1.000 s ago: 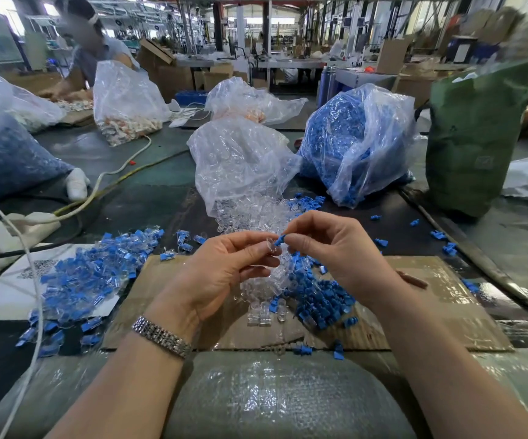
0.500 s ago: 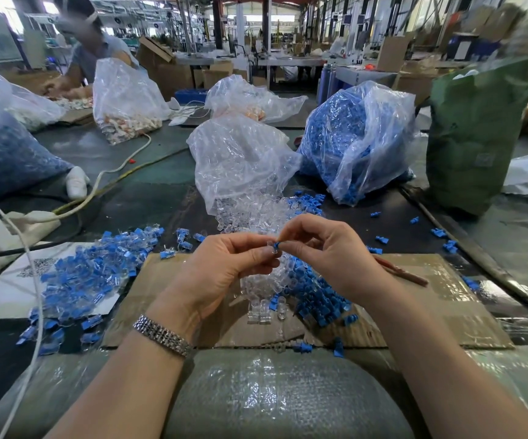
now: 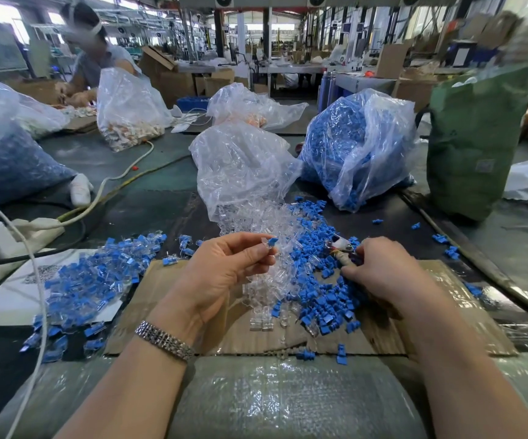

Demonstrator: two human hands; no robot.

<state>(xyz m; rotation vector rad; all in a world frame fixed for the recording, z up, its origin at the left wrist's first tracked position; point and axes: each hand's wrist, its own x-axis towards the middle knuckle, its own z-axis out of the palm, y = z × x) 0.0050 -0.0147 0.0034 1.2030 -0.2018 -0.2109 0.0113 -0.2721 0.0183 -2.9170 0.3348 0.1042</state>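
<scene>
The clear shell with a blue plug (image 3: 271, 243) is pinched at the fingertips of the left hand (image 3: 224, 274), over the heap of clear shells (image 3: 256, 217). The plug looks barely seated; I judge it needs pressing home next. Right of it, the right hand (image 3: 379, 270) curls around a small tool (image 3: 340, 248) over loose blue plugs (image 3: 322, 299).

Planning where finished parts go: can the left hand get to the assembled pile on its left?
Likely yes: the left hand, pinching one piece, has nothing tall standing between it and the pile.
</scene>
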